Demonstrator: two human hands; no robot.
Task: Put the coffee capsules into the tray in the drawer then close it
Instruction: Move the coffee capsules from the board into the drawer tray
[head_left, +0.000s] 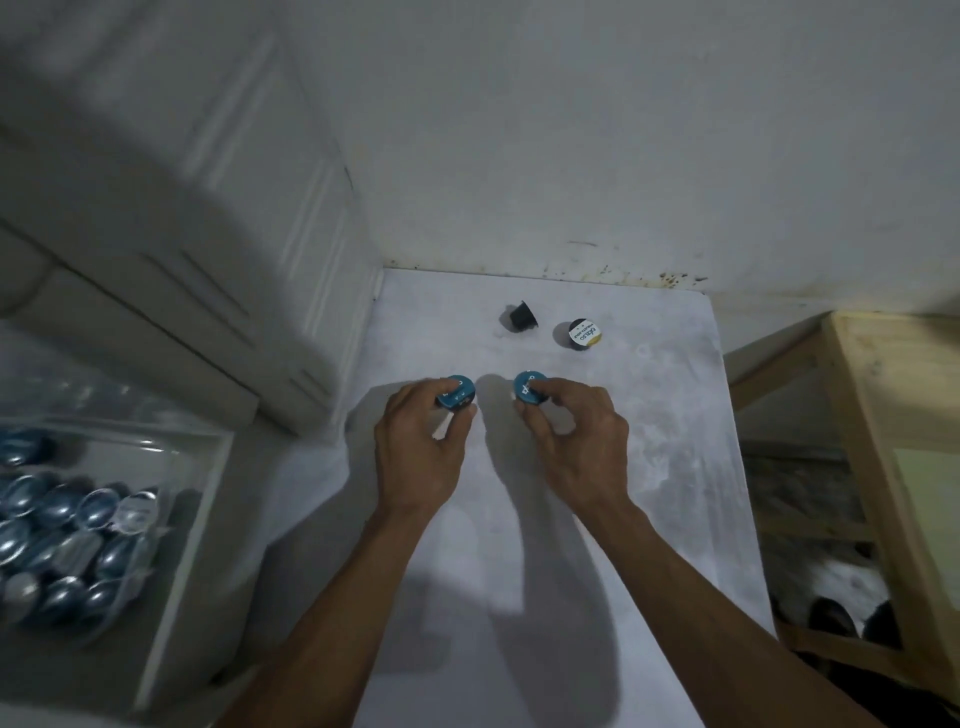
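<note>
1. White walls, stained along the bottom edge, met at a corner behind a pale, mottled table (649, 467).
2. On the left stood a white cabinet (171, 218), blurred, with its drawer (171, 597) pulled open beside the table.
3. Inside the drawer, a clear tray (156, 447) held many shiny blue coffee capsules (62, 540), packed close together.
4. The left hand (421, 457) had its grip pinched on a teal-lidded capsule (457, 392), thumb and fingers pressed against its sides, low over the table.
5. The right hand (576, 441) pinched a second teal capsule (530, 388) the same way, just beside the first.
6. Farther back on the table, a black capsule (521, 315) lay on its side.
7. Near it, to the right, sat a capsule with a white and yellow lid (584, 333), apart from both hands.
8. A wooden frame (862, 467) stood off the table's right side.
</note>
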